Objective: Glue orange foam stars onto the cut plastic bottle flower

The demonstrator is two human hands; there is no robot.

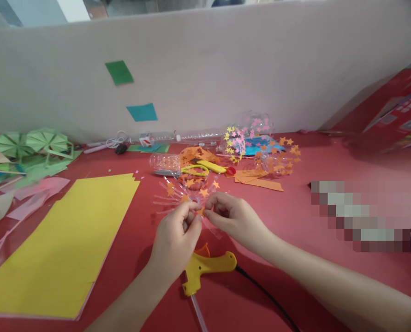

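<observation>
My left hand and my right hand meet over the red table, each with thumb and forefinger pinched together. Between their fingertips is a small orange star, at a clear plastic strip. That strip belongs to a cut plastic bottle piece whose strips fan outward, several tipped with orange stars. My left fingers partly cover its middle. Below the hands lies a yellow glue gun with an orange trigger, a clear glue stick and a black cord; my left wrist hides its front.
Yellow paper sheets lie left, near green folded paper fans. Behind the hands are yellow scissors, a yellow cutter, a clear bottle part and orange paper strips. A white panel stands behind. A pixelated patch covers the right.
</observation>
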